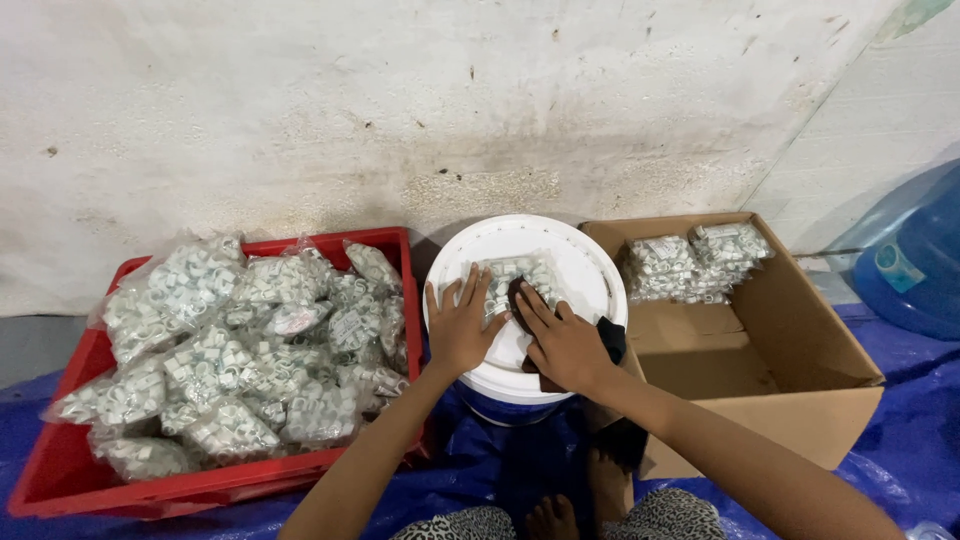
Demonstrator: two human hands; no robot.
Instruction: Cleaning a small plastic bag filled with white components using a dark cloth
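Note:
A clear plastic bag of small white ring-shaped parts lies on the white lid of a round bucket in front of me. My left hand rests flat on the bag's left side, fingers spread. My right hand presses a dark brown block down onto the bag's right part. A dark cloth sits under my right wrist.
A red plastic crate at left is piled with several similar bags. An open cardboard box at right holds a few bags in its far corner. A blue water jug stands far right. Blue tarp covers the floor; a stained white wall is behind.

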